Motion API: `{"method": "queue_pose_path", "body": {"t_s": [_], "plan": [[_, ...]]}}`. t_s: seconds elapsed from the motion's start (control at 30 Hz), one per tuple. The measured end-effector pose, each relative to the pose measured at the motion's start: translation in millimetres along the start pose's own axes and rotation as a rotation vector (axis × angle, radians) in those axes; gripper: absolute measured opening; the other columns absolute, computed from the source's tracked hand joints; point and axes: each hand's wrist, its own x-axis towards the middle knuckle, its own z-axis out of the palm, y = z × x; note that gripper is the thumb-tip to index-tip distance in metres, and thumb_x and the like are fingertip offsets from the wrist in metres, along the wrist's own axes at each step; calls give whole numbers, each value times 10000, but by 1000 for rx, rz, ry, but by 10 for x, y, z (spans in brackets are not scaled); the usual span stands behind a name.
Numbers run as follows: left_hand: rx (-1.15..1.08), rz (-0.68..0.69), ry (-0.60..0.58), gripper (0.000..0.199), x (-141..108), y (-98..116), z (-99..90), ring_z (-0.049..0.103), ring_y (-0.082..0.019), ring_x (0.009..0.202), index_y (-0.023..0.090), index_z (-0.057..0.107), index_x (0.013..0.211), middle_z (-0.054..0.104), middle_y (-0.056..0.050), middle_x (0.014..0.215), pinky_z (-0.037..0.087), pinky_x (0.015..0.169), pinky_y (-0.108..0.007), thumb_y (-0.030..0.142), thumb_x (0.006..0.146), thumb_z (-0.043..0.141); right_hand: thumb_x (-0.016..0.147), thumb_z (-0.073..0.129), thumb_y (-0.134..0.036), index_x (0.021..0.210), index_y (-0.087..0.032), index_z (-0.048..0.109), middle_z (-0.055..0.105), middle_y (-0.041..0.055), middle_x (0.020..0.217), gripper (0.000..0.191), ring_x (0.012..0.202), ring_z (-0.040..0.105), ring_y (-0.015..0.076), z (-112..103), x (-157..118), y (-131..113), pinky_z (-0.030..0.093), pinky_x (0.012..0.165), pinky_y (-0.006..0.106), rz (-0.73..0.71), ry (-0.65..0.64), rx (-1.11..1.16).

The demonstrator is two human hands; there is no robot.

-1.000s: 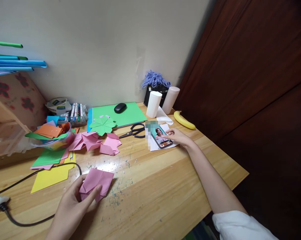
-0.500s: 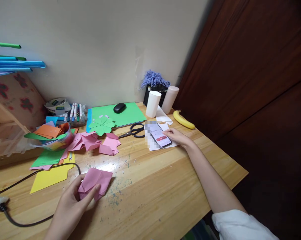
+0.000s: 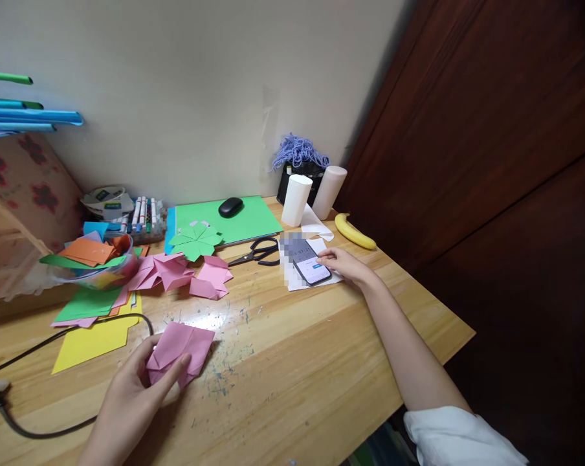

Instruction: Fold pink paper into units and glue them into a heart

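Observation:
A folded pink paper [image 3: 188, 346] is pinched between the thumb and fingers of my left hand [image 3: 142, 382], low over the desk at the left. On the right, my right hand [image 3: 343, 264] is at the right edge of a phone [image 3: 312, 264], its fingertips on or just over the screen; the fingers look bent together, and nothing can be made out in them. The phone lies on white paper [image 3: 299, 283]. Black-handled scissors [image 3: 261, 252] rest left of the phone. More folded pink pieces [image 3: 212, 278] lie beside a green paper flower [image 3: 196, 241].
A black mouse [image 3: 231, 207] sits on green sheets [image 3: 253, 220]. Behind the phone stand two white rolls [image 3: 297, 199], with a banana [image 3: 354, 231] to their right. A bowl of paper scraps [image 3: 96, 277], markers [image 3: 144, 213] and a black cable [image 3: 44, 435] occupy the left.
The phone screen has changed from a red button to a box with a blue button. The whole view has shifted slightly; both hands keep nearly the same pose.

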Motion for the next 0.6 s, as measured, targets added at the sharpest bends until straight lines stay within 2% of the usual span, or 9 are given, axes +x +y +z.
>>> {"method": "queue_pose_path", "body": {"t_s": [0.17, 0.37, 0.6], "plan": [[16, 11, 18, 313, 2, -16, 5, 555, -313, 708, 318, 526, 839, 617, -11, 749, 437, 636, -413, 550, 629, 539, 633, 693, -345, 863, -141, 586, 641, 63, 789, 326, 651, 578, 146, -10, -12, -13, 436, 521, 237, 6, -21, -10], [5, -4, -6, 354, 3, -25, 0, 561, -314, 757, 314, 506, 884, 624, -23, 811, 443, 674, -420, 564, 635, 537, 620, 690, -422, 844, -152, 576, 625, 52, 809, 369, 717, 578, 154, 79, 77, 88, 434, 599, 240, -18, 28, -39], [2, -11, 48, 356, 2, -18, 6, 585, -322, 746, 308, 538, 868, 633, -20, 803, 455, 672, -425, 558, 616, 552, 662, 672, -286, 824, -144, 572, 617, 46, 762, 238, 686, 571, 143, 43, 39, 27, 437, 604, 237, 1, 4, -31]]}}
